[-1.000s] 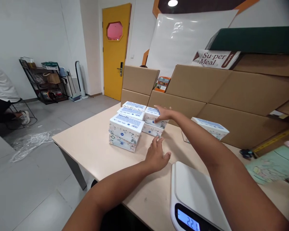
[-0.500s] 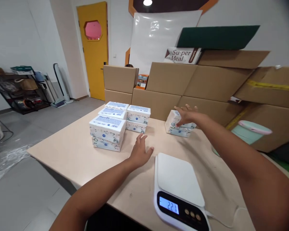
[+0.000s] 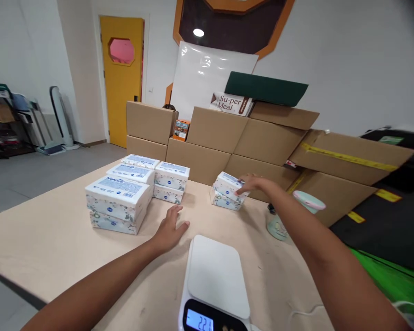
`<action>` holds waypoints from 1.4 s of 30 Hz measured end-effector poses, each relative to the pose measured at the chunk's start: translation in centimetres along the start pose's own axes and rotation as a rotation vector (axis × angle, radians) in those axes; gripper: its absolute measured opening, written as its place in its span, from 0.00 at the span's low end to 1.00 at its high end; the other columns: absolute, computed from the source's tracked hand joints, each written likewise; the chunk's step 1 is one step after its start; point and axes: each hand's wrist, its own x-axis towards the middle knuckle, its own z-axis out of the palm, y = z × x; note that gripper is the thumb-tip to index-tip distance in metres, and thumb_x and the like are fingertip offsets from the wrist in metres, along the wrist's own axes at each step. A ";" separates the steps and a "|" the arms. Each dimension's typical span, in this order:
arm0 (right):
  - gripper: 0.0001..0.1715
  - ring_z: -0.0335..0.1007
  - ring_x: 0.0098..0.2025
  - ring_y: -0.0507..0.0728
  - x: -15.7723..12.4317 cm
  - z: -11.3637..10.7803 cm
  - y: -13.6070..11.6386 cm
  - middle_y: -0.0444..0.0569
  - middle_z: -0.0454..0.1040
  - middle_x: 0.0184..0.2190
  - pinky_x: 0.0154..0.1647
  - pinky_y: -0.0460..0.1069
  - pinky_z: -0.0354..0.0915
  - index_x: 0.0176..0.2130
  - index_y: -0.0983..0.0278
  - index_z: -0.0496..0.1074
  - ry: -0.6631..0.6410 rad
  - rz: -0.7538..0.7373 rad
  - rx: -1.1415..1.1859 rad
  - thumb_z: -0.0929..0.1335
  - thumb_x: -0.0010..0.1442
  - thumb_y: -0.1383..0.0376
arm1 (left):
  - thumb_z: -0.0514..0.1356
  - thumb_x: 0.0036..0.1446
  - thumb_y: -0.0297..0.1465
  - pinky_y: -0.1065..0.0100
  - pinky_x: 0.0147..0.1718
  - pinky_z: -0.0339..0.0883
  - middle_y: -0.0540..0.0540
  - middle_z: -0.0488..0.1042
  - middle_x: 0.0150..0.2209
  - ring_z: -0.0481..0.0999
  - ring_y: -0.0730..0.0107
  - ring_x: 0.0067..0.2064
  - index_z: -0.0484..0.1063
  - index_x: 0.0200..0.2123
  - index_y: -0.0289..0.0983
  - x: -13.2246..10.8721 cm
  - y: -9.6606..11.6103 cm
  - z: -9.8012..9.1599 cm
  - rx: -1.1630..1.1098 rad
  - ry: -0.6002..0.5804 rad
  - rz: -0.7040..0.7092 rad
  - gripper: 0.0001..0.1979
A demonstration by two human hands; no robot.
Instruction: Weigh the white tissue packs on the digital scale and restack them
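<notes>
My right hand (image 3: 252, 184) grips the upper of two stacked white tissue packs (image 3: 227, 185) at the back right of the table; that pack sits askew on the lower pack (image 3: 226, 200). My left hand (image 3: 170, 230) rests empty over the table with its fingers apart, between the packs on the left and the scale. A white digital scale (image 3: 218, 276) with a bare plate shows 2.21 on its lit display. More tissue packs stand in stacks on the left, a near stack (image 3: 115, 207) and a back stack (image 3: 170, 183) among them.
Cardboard boxes (image 3: 200, 158) line the table's far edge. On the right stands a pale green container with a pink rim (image 3: 308, 201), close to my right forearm. A white cable (image 3: 305, 312) lies right of the scale. Farther back is a yellow door (image 3: 122, 96).
The view has turned right and tilted up. My right hand has closed on the upper pack of the right stack, which now sits slightly turned. My left hand still has its fingers apart.
</notes>
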 end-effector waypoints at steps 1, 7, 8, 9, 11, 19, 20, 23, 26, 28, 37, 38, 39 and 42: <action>0.51 0.72 0.70 0.80 -0.3 0.0 -0.3 0.69 0.77 0.66 0.72 0.72 0.66 0.63 0.63 0.79 -0.025 0.017 0.016 0.85 0.45 0.47 | 0.59 0.69 0.47 0.38 0.75 0.62 0.28 0.58 0.79 0.74 0.40 0.73 0.62 0.72 0.39 0.1 -0.1 0.0 0.000 -0.002 0.000 0.35; 0.80 0.67 0.75 0.76 -2.8 1.8 -2.5 0.73 0.64 0.76 0.73 0.67 0.65 0.81 0.62 0.47 -0.028 0.043 0.133 0.85 0.45 0.50 | 0.61 0.67 0.48 0.41 0.75 0.64 0.31 0.59 0.78 0.75 0.42 0.72 0.63 0.71 0.42 0.3 -0.5 0.3 -0.025 -0.003 0.000 0.34; 0.83 0.61 0.79 0.77 -3.6 1.9 -2.7 0.75 0.59 0.78 0.75 0.68 0.62 0.82 0.64 0.41 -0.014 0.041 0.165 0.84 0.46 0.52 | 0.61 0.67 0.49 0.42 0.75 0.64 0.31 0.59 0.78 0.76 0.42 0.71 0.63 0.71 0.41 0.4 -0.5 0.4 -0.029 0.002 -0.002 0.35; 0.86 0.56 0.81 0.78 -4.4 1.8 -2.8 0.77 0.54 0.80 0.78 0.69 0.58 0.83 0.66 0.37 0.001 0.035 0.203 0.84 0.46 0.53 | 0.61 0.66 0.49 0.42 0.74 0.64 0.31 0.59 0.78 0.76 0.42 0.71 0.63 0.71 0.41 0.5 -0.5 0.4 -0.036 0.008 -0.006 0.35; 0.88 0.47 0.84 0.78 -6.9 1.5 -3.0 0.76 0.47 0.83 0.81 0.70 0.52 0.83 0.66 0.31 0.034 0.005 0.284 0.83 0.47 0.54 | 0.61 0.67 0.49 0.44 0.74 0.64 0.30 0.58 0.77 0.75 0.42 0.72 0.63 0.71 0.40 0.7 -0.4 0.5 -0.059 0.019 -0.015 0.35; 0.87 0.55 0.81 0.80 -23.9 2.8 -7.3 0.64 0.52 0.83 0.79 0.70 0.58 0.85 0.55 0.28 0.021 -0.208 0.351 0.82 0.51 0.50 | 0.62 0.69 0.41 0.50 0.74 0.64 0.32 0.59 0.74 0.74 0.52 0.69 0.64 0.68 0.40 1.0 1.0 0.6 -0.161 0.084 -0.060 0.28; 0.86 0.57 0.80 0.80 -25.6 3.1 -8.2 0.64 0.55 0.82 0.78 0.70 0.60 0.85 0.55 0.29 0.002 -0.220 0.338 0.81 0.51 0.51 | 0.61 0.70 0.40 0.51 0.74 0.64 0.33 0.59 0.74 0.74 0.53 0.69 0.64 0.68 0.40 1.0 1.2 0.5 -0.158 0.086 -0.062 0.28; 0.83 0.62 0.77 0.81 -28.8 3.8 -10.0 0.64 0.64 0.77 0.74 0.72 0.64 0.85 0.54 0.31 -0.082 -0.224 0.320 0.80 0.53 0.51 | 0.60 0.72 0.39 0.53 0.75 0.62 0.33 0.58 0.74 0.73 0.55 0.69 0.63 0.69 0.39 0.6 2.0 0.3 -0.148 0.087 -0.053 0.27; 0.80 0.61 0.78 0.82 -29.8 4.5 -10.2 0.63 0.62 0.79 0.75 0.73 0.62 0.85 0.53 0.36 -0.110 -0.253 0.351 0.80 0.53 0.49 | 0.56 0.75 0.46 0.52 0.76 0.60 0.33 0.58 0.76 0.69 0.54 0.73 0.63 0.69 0.40 -0.2 3.1 0.4 -0.211 0.075 -0.097 0.26; 0.77 0.56 0.80 0.82 -30.0 5.2 -9.8 0.61 0.58 0.81 0.79 0.74 0.57 0.85 0.51 0.40 -0.082 -0.303 0.388 0.80 0.54 0.45 | 0.47 0.77 0.53 0.52 0.75 0.61 0.35 0.59 0.78 0.65 0.53 0.77 0.63 0.70 0.42 -1.2 4.1 1.0 -0.307 0.030 -0.138 0.30; 0.72 0.31 0.88 0.64 -30.6 10.8 -11.5 0.54 0.32 0.87 0.83 0.66 0.51 0.80 0.54 0.11 0.293 -0.098 1.195 0.35 0.54 0.20 | 0.33 0.70 0.67 0.46 0.81 0.50 0.44 0.48 0.86 0.48 0.50 0.86 0.42 0.84 0.48 -6.3 8.0 3.7 -0.634 -0.238 -0.163 0.49; 0.71 0.31 0.88 0.62 -30.6 11.4 -12.1 0.52 0.31 0.88 0.83 0.65 0.51 0.80 0.53 0.10 0.292 -0.066 1.271 0.36 0.55 0.20 | 0.33 0.70 0.67 0.45 0.81 0.50 0.45 0.48 0.86 0.49 0.49 0.86 0.38 0.85 0.48 -6.4 8.1 3.7 -0.651 -0.274 -0.153 0.50; 0.69 0.31 0.88 0.62 -30.6 11.9 -12.6 0.51 0.30 0.88 0.83 0.66 0.51 0.80 0.51 0.10 0.282 -0.046 1.350 0.39 0.57 0.20 | 0.33 0.70 0.67 0.44 0.81 0.51 0.46 0.49 0.85 0.50 0.49 0.85 0.35 0.85 0.48 -6.3 8.1 3.7 -0.664 -0.303 -0.149 0.50; 0.68 0.32 0.88 0.61 -30.5 13.0 -13.7 0.47 0.28 0.88 0.83 0.66 0.52 0.81 0.46 0.12 0.281 0.005 1.561 0.47 0.62 0.21 | 0.34 0.72 0.66 0.41 0.81 0.52 0.46 0.51 0.85 0.52 0.49 0.85 0.31 0.85 0.50 -5.8 7.8 3.8 -0.668 -0.334 -0.176 0.48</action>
